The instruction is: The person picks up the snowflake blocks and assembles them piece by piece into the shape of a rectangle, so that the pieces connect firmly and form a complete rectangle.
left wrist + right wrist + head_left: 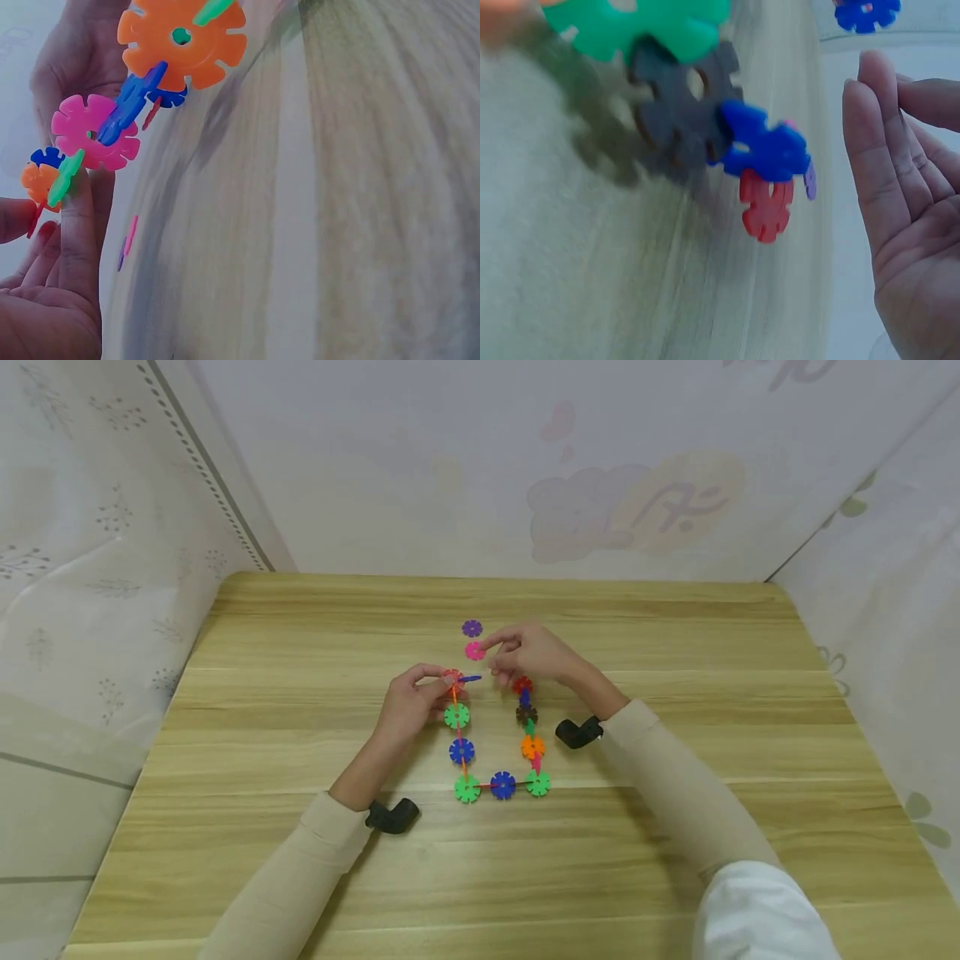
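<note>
Notched plastic snowflake discs are joined into a U-shaped chain (503, 786), open on its far side. At the chain's far left end, my left hand (408, 700) pinches a red disc (453, 679) between thumb and fingers. A blue disc (471, 678) juts rightward from that red one. My right hand (534, 652) reaches over the far right end, where another red disc (522, 684) sits. Its index finger stretches to the edge of a loose pink disc (475, 651); contact is unclear. In the right wrist view, nothing shows between the right fingers (870, 150).
Just beyond the pink disc lies a loose purple disc (472, 628). Both wrists carry black camera mounts (393, 817). The wooden table (300, 618) meets patterned pale walls at its back and sides.
</note>
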### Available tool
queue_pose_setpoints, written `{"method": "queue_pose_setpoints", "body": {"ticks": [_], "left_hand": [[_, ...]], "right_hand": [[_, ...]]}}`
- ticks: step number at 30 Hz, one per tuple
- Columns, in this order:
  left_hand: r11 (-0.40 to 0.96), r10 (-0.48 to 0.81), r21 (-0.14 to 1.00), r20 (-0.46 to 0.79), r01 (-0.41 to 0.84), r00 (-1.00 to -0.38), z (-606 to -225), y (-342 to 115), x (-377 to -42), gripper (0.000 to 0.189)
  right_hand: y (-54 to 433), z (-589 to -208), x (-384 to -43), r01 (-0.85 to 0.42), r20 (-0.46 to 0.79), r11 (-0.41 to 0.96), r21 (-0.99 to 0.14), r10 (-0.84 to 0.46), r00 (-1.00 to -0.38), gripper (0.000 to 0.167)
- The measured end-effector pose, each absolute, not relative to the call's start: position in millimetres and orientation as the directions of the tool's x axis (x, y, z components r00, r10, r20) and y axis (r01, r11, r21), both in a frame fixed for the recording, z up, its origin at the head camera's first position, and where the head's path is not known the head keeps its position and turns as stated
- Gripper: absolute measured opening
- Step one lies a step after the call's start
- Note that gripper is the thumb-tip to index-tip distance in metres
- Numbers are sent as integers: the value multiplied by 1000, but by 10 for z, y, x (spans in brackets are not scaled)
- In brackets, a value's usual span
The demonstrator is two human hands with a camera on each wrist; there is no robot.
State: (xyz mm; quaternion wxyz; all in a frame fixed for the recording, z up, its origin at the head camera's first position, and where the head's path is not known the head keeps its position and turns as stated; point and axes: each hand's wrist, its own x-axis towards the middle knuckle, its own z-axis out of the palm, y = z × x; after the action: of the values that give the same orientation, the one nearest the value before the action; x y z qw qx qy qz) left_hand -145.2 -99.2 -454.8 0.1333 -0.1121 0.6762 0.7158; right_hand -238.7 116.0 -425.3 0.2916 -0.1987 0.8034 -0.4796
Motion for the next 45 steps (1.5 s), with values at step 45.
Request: {"method": "queue_pose_setpoints", "body": {"ticks": [45], "left_hand": [[25, 49, 947, -322, -321, -945, -4585, -976, -1425, 22]], "right_hand": [[975, -4548, -2699, -102, -323, 646, -757, -505, -800, 28]]}}
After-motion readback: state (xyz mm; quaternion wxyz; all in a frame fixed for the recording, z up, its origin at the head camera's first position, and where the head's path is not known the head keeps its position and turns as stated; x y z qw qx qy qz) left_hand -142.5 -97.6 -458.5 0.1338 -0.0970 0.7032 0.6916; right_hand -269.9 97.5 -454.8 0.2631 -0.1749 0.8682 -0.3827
